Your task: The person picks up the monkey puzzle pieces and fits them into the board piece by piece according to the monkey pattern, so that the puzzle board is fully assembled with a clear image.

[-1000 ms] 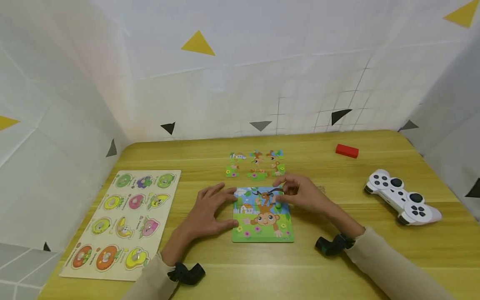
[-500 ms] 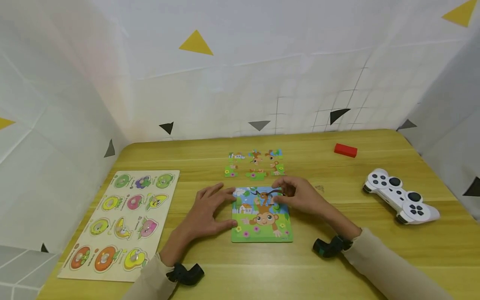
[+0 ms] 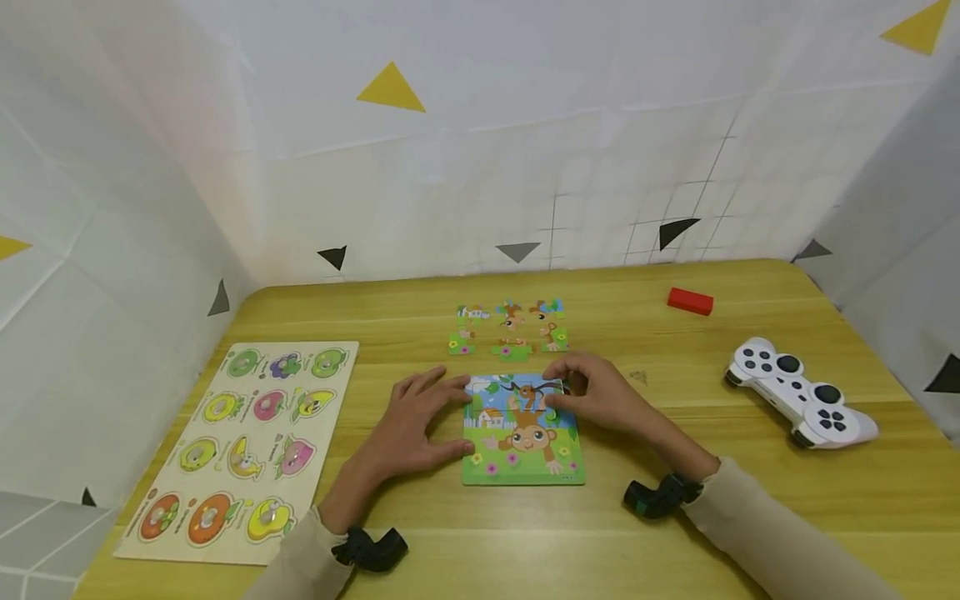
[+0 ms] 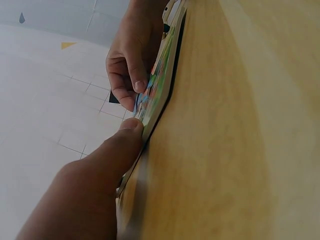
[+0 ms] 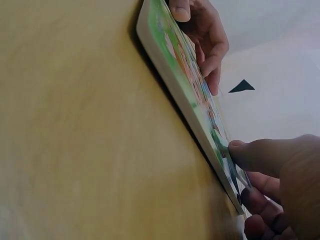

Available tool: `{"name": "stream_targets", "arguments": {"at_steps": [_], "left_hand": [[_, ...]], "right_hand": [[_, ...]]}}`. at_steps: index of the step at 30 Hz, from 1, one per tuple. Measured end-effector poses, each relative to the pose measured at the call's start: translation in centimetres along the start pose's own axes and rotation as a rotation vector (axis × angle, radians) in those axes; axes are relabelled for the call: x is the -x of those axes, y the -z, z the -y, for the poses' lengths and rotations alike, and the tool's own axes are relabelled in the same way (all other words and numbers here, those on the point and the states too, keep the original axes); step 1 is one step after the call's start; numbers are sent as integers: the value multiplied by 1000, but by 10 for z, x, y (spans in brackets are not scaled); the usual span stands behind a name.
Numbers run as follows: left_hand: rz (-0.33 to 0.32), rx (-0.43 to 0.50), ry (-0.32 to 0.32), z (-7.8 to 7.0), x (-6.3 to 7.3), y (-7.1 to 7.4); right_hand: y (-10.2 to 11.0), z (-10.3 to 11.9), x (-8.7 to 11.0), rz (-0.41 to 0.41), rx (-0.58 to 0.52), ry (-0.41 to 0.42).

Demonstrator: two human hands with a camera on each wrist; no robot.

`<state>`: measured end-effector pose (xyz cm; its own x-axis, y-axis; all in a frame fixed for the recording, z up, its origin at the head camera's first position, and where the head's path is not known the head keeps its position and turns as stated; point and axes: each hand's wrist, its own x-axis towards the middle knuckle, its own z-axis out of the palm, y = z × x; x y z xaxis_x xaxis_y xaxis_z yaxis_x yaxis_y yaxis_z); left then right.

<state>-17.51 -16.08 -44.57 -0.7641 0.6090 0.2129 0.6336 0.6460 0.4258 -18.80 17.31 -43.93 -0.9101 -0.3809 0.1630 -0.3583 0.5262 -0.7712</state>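
Note:
A square jigsaw board with a cartoon monkey picture lies on the table between both hands. My right hand pinches a puzzle piece between thumb and fingers at the board's upper right corner. In the right wrist view that piece sits slightly tilted at the board's edge. The left hand rests along the board's left side, its thumb and fingertips at the edge and its fingers spread. Behind the board, several loose puzzle pieces with parts of a monkey, a house and flowers are laid out in rows.
To the left lies a wooden fruit peg puzzle, partly under the left sleeve. A white game controller is at the right, and a red block sits toward the back right. White patterned cloth walls in the table's back and sides.
Both hands keep nearly the same place at the board, and the right hand still holds the piece at its upper right corner. The whole head view has shifted slightly.

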Motion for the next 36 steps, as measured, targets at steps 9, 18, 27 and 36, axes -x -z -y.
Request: {"name": "stream_targets", "arguments": {"at_steps": [9,18,27,36], "left_hand": [[4,-3,8,2,2,-1],[-1,9,0,1,2,-1],[-1,3,-3,1,2,0],[4,18,6,-1,1,1]], "right_hand": [[-4,0,-1,-2,37,4],[0,3,-1,4,35,82],[-1,1,-2,18,210,203],[-1,3,0,15,216,187]]}}
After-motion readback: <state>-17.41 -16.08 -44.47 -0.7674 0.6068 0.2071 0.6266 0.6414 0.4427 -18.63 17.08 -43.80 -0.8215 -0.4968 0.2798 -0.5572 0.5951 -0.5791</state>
